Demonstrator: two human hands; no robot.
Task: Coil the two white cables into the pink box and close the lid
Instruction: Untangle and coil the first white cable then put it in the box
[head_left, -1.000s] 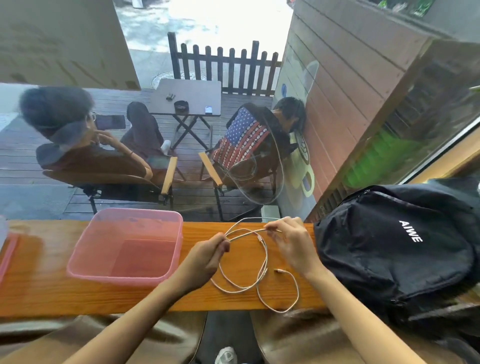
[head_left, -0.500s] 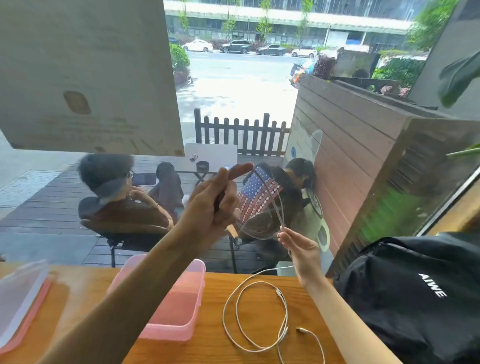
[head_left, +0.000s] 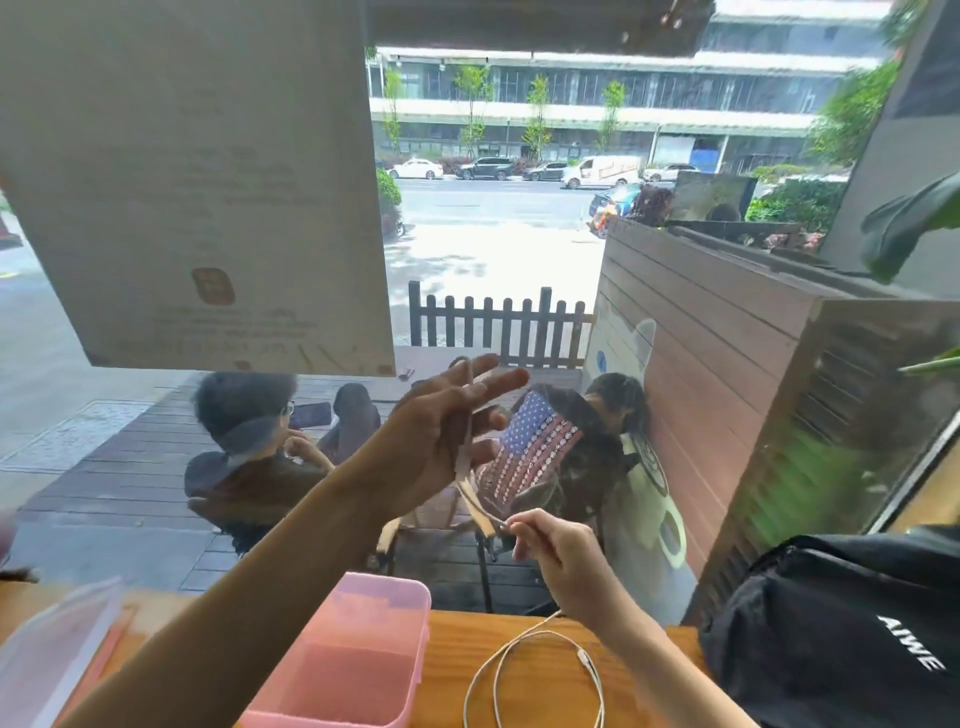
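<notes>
My left hand (head_left: 441, 436) is raised high above the counter, fingers spread, with a white cable (head_left: 467, 478) wrapped around them. My right hand (head_left: 561, 561) is lower and pinches the same cable's strand near 970,1010, pulled taut between both hands. A second white cable (head_left: 535, 670) lies in a loose loop on the wooden counter (head_left: 452, 670), below my right hand. The open pink box (head_left: 358, 660) stands on the counter, left of that loop. Its translucent lid (head_left: 57, 660) leans at the far left.
A black backpack (head_left: 841, 634) fills the counter's right end. Directly behind the counter is a window; two seated people, chairs and a small table are outside beyond the glass.
My left hand has risen further and opened its fingers with the cable around them. My right hand stayed lower, holding the strand. The camera tilted up.
</notes>
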